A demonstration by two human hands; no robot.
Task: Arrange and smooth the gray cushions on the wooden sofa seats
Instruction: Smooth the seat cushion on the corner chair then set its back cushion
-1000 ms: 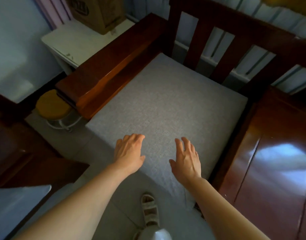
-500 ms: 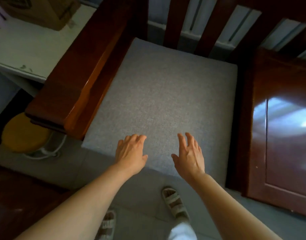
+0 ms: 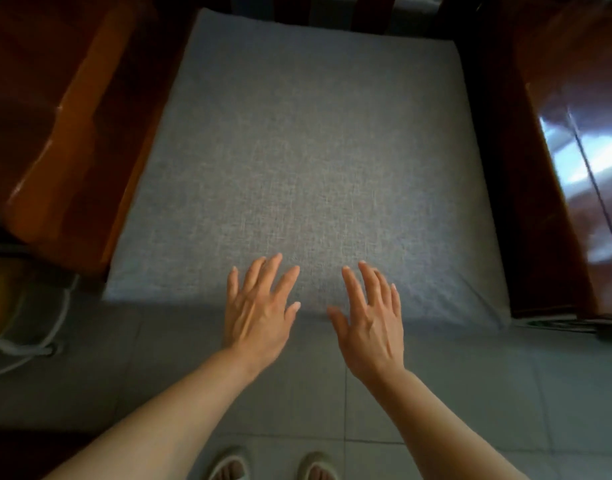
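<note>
Gray woven-fabric square cushion (image 3: 308,161), mid-frame, looks soft, light; best pressed at front edge. Left hand (image 3: 259,306) & right hand (image 3: 370,317) splayed flat, gripping nothing.

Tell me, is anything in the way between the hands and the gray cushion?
No, nothing visible is in the way. The left hand and right hand are both open, fingers spread over the front edge of the gray cushion. Whether they touch it cannot be told. The cushion already sits on the seat between the wooden armrests.
</note>
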